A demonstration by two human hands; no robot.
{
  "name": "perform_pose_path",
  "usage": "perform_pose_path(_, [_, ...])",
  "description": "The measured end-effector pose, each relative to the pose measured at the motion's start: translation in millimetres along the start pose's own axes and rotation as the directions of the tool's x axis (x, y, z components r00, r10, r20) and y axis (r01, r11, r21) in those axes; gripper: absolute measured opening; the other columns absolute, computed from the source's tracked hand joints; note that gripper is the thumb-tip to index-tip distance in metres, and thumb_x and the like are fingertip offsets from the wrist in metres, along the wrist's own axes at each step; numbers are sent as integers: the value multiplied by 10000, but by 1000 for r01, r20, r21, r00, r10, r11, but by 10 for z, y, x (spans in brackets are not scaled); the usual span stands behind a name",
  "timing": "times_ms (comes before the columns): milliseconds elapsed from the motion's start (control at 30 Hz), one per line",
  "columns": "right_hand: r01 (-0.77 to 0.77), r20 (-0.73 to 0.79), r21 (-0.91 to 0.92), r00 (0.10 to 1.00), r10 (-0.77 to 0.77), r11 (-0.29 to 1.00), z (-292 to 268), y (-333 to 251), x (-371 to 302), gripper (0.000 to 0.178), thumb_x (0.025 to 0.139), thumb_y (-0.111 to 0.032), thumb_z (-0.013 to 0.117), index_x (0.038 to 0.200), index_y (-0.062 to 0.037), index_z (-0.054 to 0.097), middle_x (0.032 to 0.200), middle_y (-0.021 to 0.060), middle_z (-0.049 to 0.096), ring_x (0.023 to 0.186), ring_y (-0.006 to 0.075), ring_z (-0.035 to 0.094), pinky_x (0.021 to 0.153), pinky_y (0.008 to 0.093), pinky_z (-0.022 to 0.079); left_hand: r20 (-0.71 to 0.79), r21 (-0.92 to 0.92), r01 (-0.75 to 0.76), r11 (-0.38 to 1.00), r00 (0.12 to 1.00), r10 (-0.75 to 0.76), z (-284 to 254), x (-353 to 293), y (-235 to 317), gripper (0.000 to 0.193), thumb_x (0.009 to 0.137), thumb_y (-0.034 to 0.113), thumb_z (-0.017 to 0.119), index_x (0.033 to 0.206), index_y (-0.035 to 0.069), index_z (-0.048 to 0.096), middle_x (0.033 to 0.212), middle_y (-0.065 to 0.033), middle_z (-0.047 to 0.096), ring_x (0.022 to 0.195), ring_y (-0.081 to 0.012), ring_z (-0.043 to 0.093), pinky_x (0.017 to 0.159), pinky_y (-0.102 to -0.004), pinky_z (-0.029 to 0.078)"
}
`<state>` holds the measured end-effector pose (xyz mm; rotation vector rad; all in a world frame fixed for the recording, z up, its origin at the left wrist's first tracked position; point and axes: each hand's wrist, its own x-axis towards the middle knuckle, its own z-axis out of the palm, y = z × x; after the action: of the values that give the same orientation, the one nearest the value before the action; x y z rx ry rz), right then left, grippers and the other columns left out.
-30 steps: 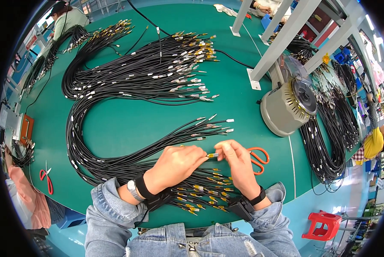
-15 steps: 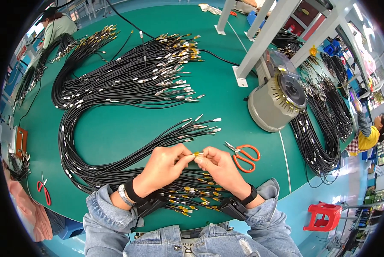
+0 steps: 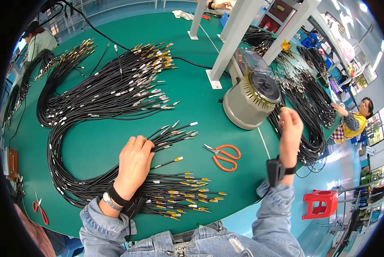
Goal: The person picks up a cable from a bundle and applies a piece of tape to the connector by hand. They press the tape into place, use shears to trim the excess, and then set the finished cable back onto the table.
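While the left-hand grip [image 3: 135,162] lies over black cables [image 3: 67,180] bunched along the green worktop [image 3: 200,109], whether it grasps any impossible to tell, the right-hand grip [image 3: 291,135] raised beside a round grey machine [image 3: 243,107], fingers bent, any pinch unclear, orange-handled scissors [image 3: 218,151] between the two.

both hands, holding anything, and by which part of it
Cannot tell: left hand covers black cables, hiding any grip; right hand, near grey machine, shows nothing clear.
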<state>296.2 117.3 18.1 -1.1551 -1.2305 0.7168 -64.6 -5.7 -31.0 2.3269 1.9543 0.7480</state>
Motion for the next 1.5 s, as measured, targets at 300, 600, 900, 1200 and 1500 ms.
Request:
perform_pose_path(300, [-321, 185, -278, 907, 378, 906, -360, -15, 696, 193, 857, -295, 602, 875, -106, 640, 782, -53, 579, 718, 47, 488, 702, 231, 335, 8, 11, -7, 1000, 1000, 7, 44, -7, -43, 157, 663, 18, 668, 748, 34, 537, 810, -92, 508, 792, -280, 521, 664, -365, 458])
perform_pose_path(600, [-366, 129, -380, 889, 440, 850, -299, -195, 724, 194, 848, -312, 614, 826, -120, 625, 790, -60, 586, 752, 54, 495, 726, 254, 326, 26, -11, 21, 1000, 999, -21, 32, -5, -38, 154, 676, 44, 677, 760, 40, 547, 822, -82, 511, 786, -289, 513, 664, -376, 444])
perform_pose_path(900, [-347, 298, -406, 824, 482, 845, -436, -103, 915, 153, 844, -269, 625, 852, -116, 629, 820, -53, 589, 762, 52, 493, 723, 243, 329, 39, 4, 16, 1000, 999, -17, 39, -3, -38, 162, 670, 47, 681, 759, 41, 546, 833, -76, 510, 795, -280, 511, 664, -372, 446])
perform_pose_path(1200, [-332, 276, 25, 909, 312, 943, -173, -297, 673, 99, 865, -191, 597, 841, -96, 606, 784, -41, 566, 729, 57, 494, 671, 235, 350, -59, -45, -12, 999, 998, 9, -10, 16, -55, 169, 662, 34, 677, 752, 38, 533, 840, -77, 505, 809, -271, 501, 668, -375, 440])
perform_pose_path(1500, [-419, 525, 195, 808, 267, 887, 942, -423, -787, 114, 858, -80, 579, 941, -3, 583, 827, 15, 569, 765, 88, 510, 721, 236, 407, 68, -319, 152, 935, 988, -137, -84, -18, -65, 141, 726, 26, 668, 789, 20, 542, 707, -72, 545, 649, -246, 532, 594, -349, 442])
